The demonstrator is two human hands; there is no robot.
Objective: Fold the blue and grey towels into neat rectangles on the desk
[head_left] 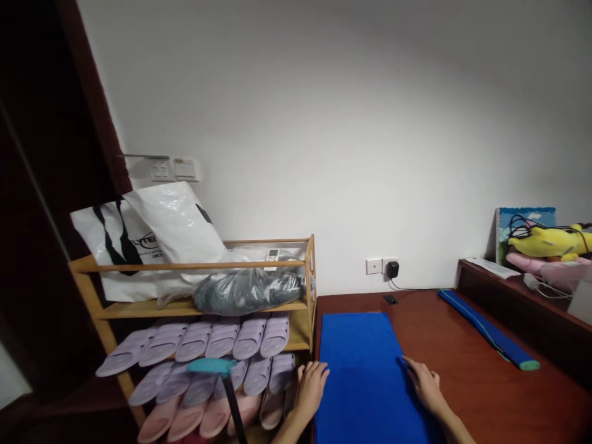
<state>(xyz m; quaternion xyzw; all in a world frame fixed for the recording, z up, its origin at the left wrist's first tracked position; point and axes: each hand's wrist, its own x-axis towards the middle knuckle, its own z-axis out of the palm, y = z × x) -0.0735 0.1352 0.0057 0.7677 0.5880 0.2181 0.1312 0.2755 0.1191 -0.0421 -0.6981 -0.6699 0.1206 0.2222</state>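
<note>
A long blue cloth (pixel 363 376) lies flat on the reddish-brown tabletop (pixel 446 336), reaching the bottom of the view. At its left edge is my left hand (pixel 312 385), fingers bent together over the edge; whether they pinch any cloth is hidden. My right hand (pixel 423 382) rests at the cloth's right edge, its fingers apart and the index fingertip touching the border. Farther right lies a rolled blue cloth (pixel 485 330) with green trim, slanting away towards the wall; neither hand touches it.
A wooden rack (pixel 203 266) on the left holds white bags (pixel 178 222), a plastic-wrapped dark bundle (pixel 250 290) and rows of slippers (pixel 194 342). A black plug (pixel 393 269) sits in the wall. On a raised shelf (pixel 522 293) at right is a yellow plush toy (pixel 546 242).
</note>
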